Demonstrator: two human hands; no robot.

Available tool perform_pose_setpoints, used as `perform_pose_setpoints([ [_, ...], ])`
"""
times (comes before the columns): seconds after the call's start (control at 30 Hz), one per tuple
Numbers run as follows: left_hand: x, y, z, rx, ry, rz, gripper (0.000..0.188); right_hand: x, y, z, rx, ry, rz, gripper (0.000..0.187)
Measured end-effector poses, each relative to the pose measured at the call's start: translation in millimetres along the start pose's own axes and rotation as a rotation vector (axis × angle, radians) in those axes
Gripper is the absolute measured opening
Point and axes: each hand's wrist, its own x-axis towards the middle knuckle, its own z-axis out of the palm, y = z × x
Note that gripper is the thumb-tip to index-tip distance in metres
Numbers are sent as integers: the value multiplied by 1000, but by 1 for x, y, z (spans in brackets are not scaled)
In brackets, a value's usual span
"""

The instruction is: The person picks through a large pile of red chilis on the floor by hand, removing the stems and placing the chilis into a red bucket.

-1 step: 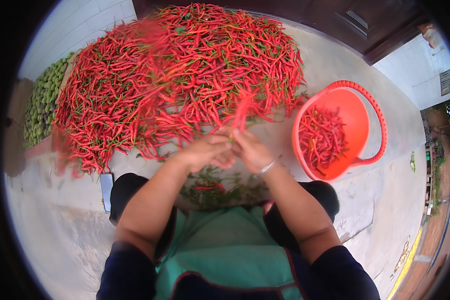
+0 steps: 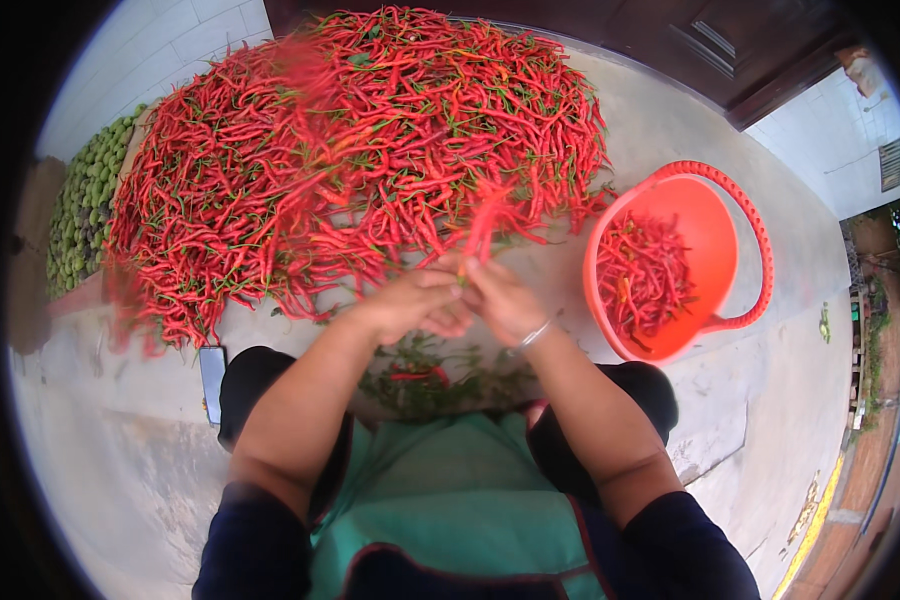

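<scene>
A few slender red chili peppers [image 2: 486,222] rise, blurred, from between my two hands above the ground. My right hand [image 2: 508,304], with a silvery bracelet at its wrist, is closed round their lower part. My left hand [image 2: 410,303] meets it from the left, thumb and forefinger pinched at the green stem ends and the other fingers loosely curled. Just beyond my hands spreads a large heap of red chilies [image 2: 440,120] with green stems. Below my hands, between my knees, lies a scatter of green stems [image 2: 410,395] with a red chili [image 2: 425,375] on it.
On the right stands an orange-red basket [image 2: 715,235] with a hooped handle, partly filled with red chilies. A phone [image 2: 213,383] lies by my left knee. Green fruits [image 2: 85,205] are piled at far left. A dark door [image 2: 660,40] and white wall [image 2: 185,45] bound the back.
</scene>
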Motion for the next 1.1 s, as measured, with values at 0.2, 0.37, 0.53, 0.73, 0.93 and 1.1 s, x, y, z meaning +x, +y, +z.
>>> perform_pose_setpoints([
  [0.2,1,-3,5,-61,31,-2,28,-3,4,0,13,45,-5,31],
  [0.37,8,-11,7,40,168,5,24,-3,8,3,-688,168,-309,27],
  [0.53,23,-17,17,89,311,-70,22,-12,12,1,-1301,392,-754,25],
  [0.73,58,-38,30,335,77,28,24,-54,-59,-77,298,915,-621,46],
  [0.93,44,-37,6,957,188,61,19,-48,23,-60,-919,414,-169,20],
  [1.1,-15,-49,-26,1351,325,-108,17,-14,137,-20,-1749,-336,-140,8],
])
